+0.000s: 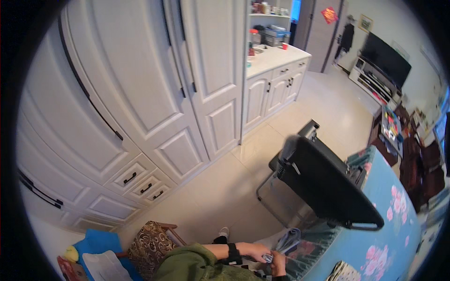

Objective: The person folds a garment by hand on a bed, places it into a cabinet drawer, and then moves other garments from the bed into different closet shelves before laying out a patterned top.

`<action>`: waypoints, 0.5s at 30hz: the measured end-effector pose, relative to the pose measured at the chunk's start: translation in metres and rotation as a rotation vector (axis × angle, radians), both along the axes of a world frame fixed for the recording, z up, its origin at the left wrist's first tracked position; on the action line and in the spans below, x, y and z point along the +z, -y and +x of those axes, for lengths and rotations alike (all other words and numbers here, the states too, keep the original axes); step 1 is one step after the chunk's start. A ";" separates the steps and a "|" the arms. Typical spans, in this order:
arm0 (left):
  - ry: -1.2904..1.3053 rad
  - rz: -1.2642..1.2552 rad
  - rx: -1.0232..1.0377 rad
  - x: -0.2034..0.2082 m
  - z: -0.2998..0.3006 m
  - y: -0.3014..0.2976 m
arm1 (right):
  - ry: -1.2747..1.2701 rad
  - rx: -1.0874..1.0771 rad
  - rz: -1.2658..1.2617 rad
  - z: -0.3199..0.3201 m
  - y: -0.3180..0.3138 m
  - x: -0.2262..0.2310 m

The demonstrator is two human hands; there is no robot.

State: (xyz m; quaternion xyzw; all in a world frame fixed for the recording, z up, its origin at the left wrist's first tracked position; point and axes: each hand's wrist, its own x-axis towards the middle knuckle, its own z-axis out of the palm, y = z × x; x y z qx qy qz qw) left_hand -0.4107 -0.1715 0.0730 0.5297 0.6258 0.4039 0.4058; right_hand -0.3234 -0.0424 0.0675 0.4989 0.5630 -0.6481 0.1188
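In front of my body, my left hand (254, 251) and my right hand (279, 264) are close together, fingers closed around a small whitish-grey thing (267, 258) too small to name. A black band (233, 253) circles my left wrist, below an olive green sleeve (190, 260). Just beyond my hands, a grey looped bundle like a cord (288, 240) lies against the tablecloth's ruffled edge; whether it joins what I hold, I cannot tell. Farther ahead, a large black panel (323, 180) with metal tube legs leans tilted beside the table.
At right stands a table with a blue flowered cloth (375, 220). White wardrobes (201, 107) line the left. A patterned cushioned chair (149, 246) and a blue thing (101, 243) are at lower left. Farther off are a white sideboard (276, 65) and a television (386, 58).
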 end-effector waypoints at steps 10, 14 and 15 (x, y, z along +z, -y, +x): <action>0.023 -0.126 0.220 0.065 -0.158 0.102 | -0.150 0.157 -0.132 -0.180 0.086 0.061; -0.058 -0.118 0.421 0.087 -0.176 0.108 | -0.263 0.354 -0.152 -0.213 0.083 0.068; -0.096 -0.106 0.470 0.084 -0.178 0.112 | -0.254 0.371 -0.221 -0.222 0.085 0.070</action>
